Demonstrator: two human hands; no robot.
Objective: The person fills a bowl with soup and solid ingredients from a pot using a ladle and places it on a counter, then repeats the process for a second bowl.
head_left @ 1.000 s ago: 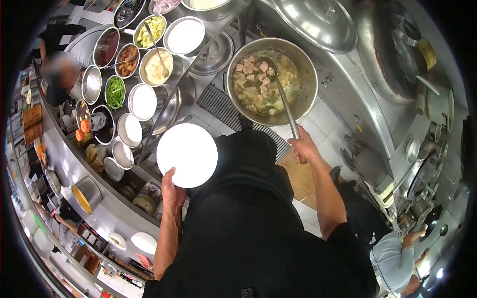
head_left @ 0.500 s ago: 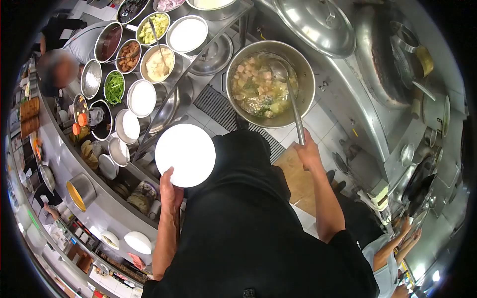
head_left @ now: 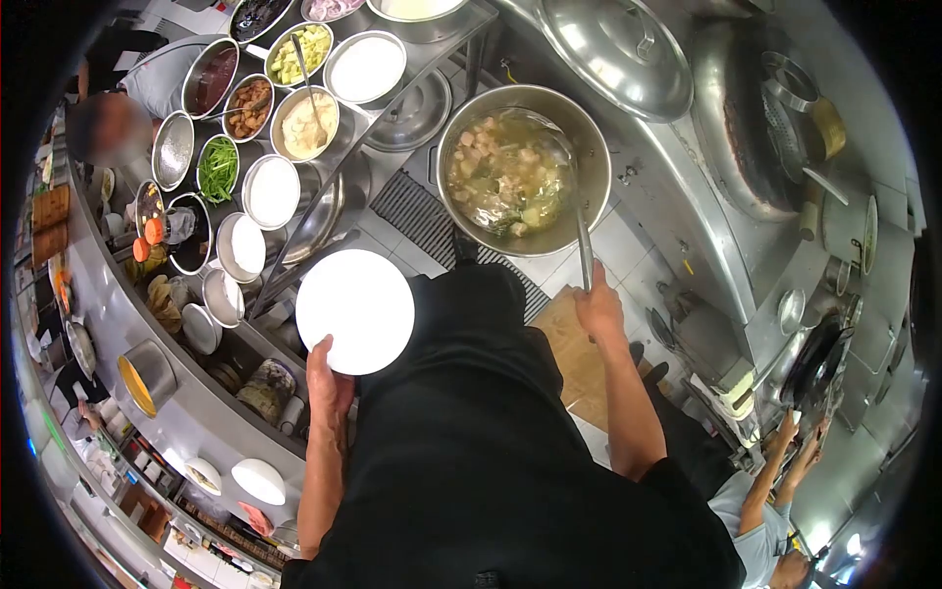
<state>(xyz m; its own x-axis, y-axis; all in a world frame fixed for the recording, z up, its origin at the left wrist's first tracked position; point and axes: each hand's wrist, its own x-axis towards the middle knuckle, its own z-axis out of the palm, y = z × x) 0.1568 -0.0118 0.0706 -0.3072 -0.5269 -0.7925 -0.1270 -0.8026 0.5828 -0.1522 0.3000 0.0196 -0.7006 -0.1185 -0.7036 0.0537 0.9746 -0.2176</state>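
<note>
My right hand point(head_left: 600, 312) is wrapped round the ladle point(head_left: 582, 228) handle; its bowl sits in the soup point(head_left: 496, 191), toward the right side of the steel stockpot point(head_left: 596, 162). Left hand point(head_left: 330, 381) pinches a round white dish point(head_left: 355, 309) at its edge, thumb on top, apart from the pot.

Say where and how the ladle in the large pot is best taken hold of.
The ladle is probably best gripped near the handle's free end, from the near side, fingers wrapped around it, as the right hand does: the long handle extends past the near rim of the pot, while its other end dips into the broth.
</note>
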